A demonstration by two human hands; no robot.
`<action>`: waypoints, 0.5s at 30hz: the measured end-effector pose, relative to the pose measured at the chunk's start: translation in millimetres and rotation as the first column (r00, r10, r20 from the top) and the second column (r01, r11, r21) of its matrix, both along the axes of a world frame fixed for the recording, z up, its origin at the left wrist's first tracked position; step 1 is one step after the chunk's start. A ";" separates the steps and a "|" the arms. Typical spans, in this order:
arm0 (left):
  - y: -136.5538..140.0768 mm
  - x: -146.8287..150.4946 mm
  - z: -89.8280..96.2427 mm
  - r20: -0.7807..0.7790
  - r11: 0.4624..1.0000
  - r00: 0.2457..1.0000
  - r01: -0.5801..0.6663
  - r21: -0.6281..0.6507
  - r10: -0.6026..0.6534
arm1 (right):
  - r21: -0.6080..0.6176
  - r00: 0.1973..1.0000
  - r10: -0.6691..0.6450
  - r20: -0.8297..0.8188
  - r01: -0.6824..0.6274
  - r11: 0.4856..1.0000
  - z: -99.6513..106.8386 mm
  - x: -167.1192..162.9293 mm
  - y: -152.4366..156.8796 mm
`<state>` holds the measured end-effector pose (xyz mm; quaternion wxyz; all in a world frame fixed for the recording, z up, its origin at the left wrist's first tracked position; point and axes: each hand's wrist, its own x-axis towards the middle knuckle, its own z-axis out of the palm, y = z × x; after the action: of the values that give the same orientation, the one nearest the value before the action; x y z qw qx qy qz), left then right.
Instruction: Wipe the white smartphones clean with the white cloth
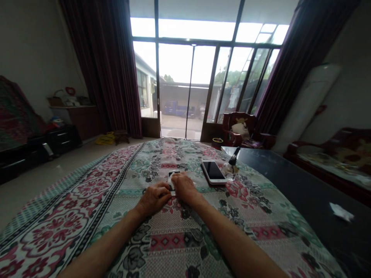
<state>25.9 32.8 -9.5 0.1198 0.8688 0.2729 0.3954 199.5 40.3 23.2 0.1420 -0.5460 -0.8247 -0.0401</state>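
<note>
On the patterned tablecloth [168,224] lies a phone [175,173] with a white edge and a dark screen, largely covered by my hands. My left hand [156,197] is closed at its near left side, fingertips pressing on the edge. My right hand [184,187] is bent over the phone, its fingers closed on a crumpled white tissue [171,180] against the screen. Just right of my hands rests a larger white phone [213,172], screen up. Beside that phone stands a clear glass bottle [230,170] with a black spray top.
A dark glossy table [278,170] adjoins on the right, bearing a crumpled white paper [342,212]. Beyond the table are a wooden armchair [239,129], glass doors [185,88] and dark curtains [107,69]. A low black cabinet [65,137] stands at the left.
</note>
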 end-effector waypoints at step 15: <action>-8.3 7.0 3.3 0.058 0.990 0.993 -0.098 -0.101 0.104 | 0.029 0.994 -0.091 -0.062 0.092 0.995 1.7 15.8 -9.7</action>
<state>33.0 24.5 -6.2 0.1506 0.8341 0.3318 0.4142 215.2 30.7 24.9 0.1737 -0.5818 -0.7934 -0.0431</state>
